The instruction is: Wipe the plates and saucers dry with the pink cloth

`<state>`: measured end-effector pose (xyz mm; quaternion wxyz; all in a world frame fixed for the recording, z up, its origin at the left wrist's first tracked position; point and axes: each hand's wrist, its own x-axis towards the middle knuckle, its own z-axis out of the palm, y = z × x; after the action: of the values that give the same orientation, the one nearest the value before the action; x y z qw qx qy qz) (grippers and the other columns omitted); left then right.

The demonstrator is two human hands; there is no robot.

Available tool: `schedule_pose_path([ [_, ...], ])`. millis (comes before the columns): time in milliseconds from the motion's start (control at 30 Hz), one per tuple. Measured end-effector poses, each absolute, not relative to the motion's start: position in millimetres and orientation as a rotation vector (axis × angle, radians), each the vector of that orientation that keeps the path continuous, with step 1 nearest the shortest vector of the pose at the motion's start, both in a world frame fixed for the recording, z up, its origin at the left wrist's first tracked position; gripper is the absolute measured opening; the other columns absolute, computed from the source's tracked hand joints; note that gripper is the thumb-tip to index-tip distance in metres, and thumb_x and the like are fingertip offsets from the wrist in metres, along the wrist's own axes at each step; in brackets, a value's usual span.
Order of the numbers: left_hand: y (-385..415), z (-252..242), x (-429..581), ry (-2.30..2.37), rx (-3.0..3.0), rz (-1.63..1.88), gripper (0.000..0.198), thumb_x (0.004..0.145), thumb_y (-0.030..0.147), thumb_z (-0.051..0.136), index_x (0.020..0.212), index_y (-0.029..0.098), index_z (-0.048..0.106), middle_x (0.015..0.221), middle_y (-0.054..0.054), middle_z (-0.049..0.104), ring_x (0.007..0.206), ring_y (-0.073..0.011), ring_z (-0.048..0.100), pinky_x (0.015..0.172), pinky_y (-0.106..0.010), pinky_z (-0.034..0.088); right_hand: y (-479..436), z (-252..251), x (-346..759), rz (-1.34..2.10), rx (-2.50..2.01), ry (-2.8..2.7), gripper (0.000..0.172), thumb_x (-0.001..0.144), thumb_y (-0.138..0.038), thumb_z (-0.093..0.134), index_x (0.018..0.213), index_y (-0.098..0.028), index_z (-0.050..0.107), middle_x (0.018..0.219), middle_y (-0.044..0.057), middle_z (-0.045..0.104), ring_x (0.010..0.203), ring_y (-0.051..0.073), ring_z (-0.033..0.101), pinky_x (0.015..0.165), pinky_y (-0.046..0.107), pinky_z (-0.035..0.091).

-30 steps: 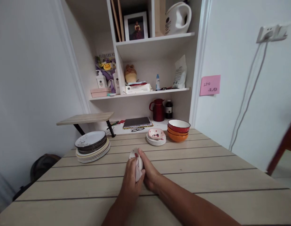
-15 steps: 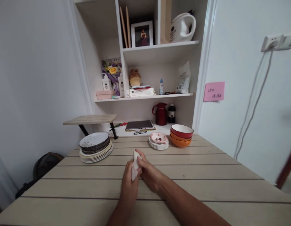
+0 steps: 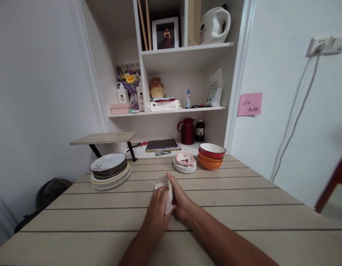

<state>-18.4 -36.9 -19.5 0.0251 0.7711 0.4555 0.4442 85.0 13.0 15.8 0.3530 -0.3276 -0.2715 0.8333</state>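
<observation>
My two hands meet over the middle of the wooden table (image 3: 243, 218). My left hand (image 3: 157, 212) is closed on a small white dish (image 3: 161, 182), held tilted up on edge just above the tabletop. My right hand (image 3: 182, 202) presses against the dish from the right with its fingers closed on a white cloth or tissue (image 3: 168, 202). Most of the dish is hidden between the palms.
At the back of the table sit a stack of large plates (image 3: 110, 171) on the left, a stack of small pink-patterned saucers (image 3: 184, 163) and stacked red and orange bowls (image 3: 212, 155). Behind them are wall shelves (image 3: 184, 50), a red jug (image 3: 187, 131) and a small raised stand (image 3: 103, 139).
The hands and dish have shifted slightly right and turned. The view has moved a little. The stacks on the table have not moved.
</observation>
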Motion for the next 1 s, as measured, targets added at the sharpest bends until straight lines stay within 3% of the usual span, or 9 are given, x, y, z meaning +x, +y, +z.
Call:
schedule_pose_path([
  [167, -40.9, -19.9, -12.3, 1.374, 2.542, 1.293, 0.057, 0.073, -0.001, 0.044, 0.124, 0.022, 0.053, 0.120, -0.011, 0.058, 0.114, -0.0258, 0.051, 0.099, -0.047, 0.043, 31.9, 18.8, 100.4, 2.373, -0.961, -0.854, 0.072, 0.072, -0.085, 0.039, 0.076, -0.016, 0.060, 0.059, 0.003, 0.062, 0.052, 0.018, 0.057, 0.052, 0.028, 0.046],
  [267, -45.3, -19.4, -9.2, 1.368, 2.397, 1.458, 0.049, 0.075, 0.002, 0.045, 0.119, 0.022, 0.055, 0.117, -0.011, 0.059, 0.112, -0.0259, 0.052, 0.096, -0.046, 0.043, 28.9, 22.3, 103.1, 2.331, -0.854, -0.996, 0.071, 0.074, -0.083, 0.041, 0.084, -0.015, 0.061, 0.060, 0.001, 0.060, 0.052, 0.015, 0.054, 0.048, 0.024, 0.040],
  [367, -49.0, -16.8, -10.4, 1.401, 1.971, 1.635, 0.026, 0.085, 0.017, 0.048, 0.110, 0.021, 0.056, 0.105, -0.008, 0.062, 0.100, -0.0221, 0.058, 0.089, -0.038, 0.047, 15.4, 24.9, 98.6, 2.067, -0.593, -1.119, 0.060, 0.072, -0.064, 0.066, 0.114, -0.021, 0.058, 0.073, -0.003, 0.061, 0.062, 0.012, 0.054, 0.056, 0.020, 0.038],
  [433, -50.0, -14.8, -13.5, 1.421, 1.698, 1.688, 0.022, 0.087, 0.028, 0.051, 0.107, 0.021, 0.055, 0.100, -0.006, 0.064, 0.095, -0.0206, 0.061, 0.085, -0.035, 0.048, 6.4, 25.7, 94.9, 1.908, -0.510, -1.198, 0.074, 0.067, -0.046, 0.078, 0.131, -0.030, 0.046, 0.079, -0.005, 0.060, 0.070, 0.011, 0.054, 0.065, 0.020, 0.039],
  [533, -49.6, -12.8, -18.4, 1.413, 1.567, 1.723, 0.028, 0.082, 0.033, 0.058, 0.108, 0.020, 0.056, 0.105, -0.006, 0.065, 0.101, -0.0219, 0.061, 0.089, -0.034, 0.047, 0.2, 24.9, 92.4, 1.819, -0.476, -1.291, 0.086, 0.064, -0.033, 0.082, 0.140, -0.032, 0.039, 0.082, -0.005, 0.059, 0.076, 0.014, 0.054, 0.072, 0.024, 0.039],
  [667, -48.3, -12.2, -20.4, 1.383, 1.664, 1.668, 0.028, 0.083, 0.035, 0.058, 0.106, 0.019, 0.057, 0.099, -0.006, 0.066, 0.097, -0.0219, 0.062, 0.087, -0.034, 0.048, 1.3, 17.3, 88.9, 1.784, -0.454, -1.261, 0.080, 0.063, -0.033, 0.081, 0.135, -0.031, 0.046, 0.087, -0.002, 0.060, 0.074, 0.015, 0.054, 0.069, 0.026, 0.040],
  [767, -47.7, -11.6, -20.4, 1.411, 1.823, 1.671, 0.031, 0.082, 0.035, 0.059, 0.109, 0.020, 0.057, 0.102, -0.008, 0.064, 0.098, -0.0223, 0.061, 0.087, -0.036, 0.048, 1.4, 9.2, 80.2, 1.829, -0.469, -1.105, 0.066, 0.069, -0.046, 0.076, 0.128, -0.029, 0.051, 0.080, -0.003, 0.060, 0.072, 0.015, 0.056, 0.067, 0.026, 0.042],
  [900, -47.2, -8.9, -19.9, 1.420, 2.157, 1.495, 0.029, 0.081, 0.030, 0.060, 0.108, 0.021, 0.058, 0.105, -0.010, 0.062, 0.100, -0.0245, 0.058, 0.089, -0.040, 0.048, 5.0, 10.8, 74.6, 2.007, -0.670, -0.742, 0.052, 0.078, -0.068, 0.055, 0.089, -0.018, 0.062, 0.062, -0.001, 0.057, 0.059, 0.014, 0.055, 0.058, 0.024, 0.045],
  [1000, -45.4, -8.3, -17.7, 1.348, 2.345, 1.354, 0.031, 0.083, 0.024, 0.057, 0.114, 0.021, 0.058, 0.110, -0.011, 0.062, 0.105, -0.0256, 0.056, 0.092, -0.044, 0.047, 14.1, 20.3, 83.7, 2.190, -0.897, -0.664, 0.056, 0.082, -0.069, 0.045, 0.063, -0.017, 0.052, 0.050, 0.001, 0.053, 0.045, 0.012, 0.048, 0.042, 0.022, 0.037],
])
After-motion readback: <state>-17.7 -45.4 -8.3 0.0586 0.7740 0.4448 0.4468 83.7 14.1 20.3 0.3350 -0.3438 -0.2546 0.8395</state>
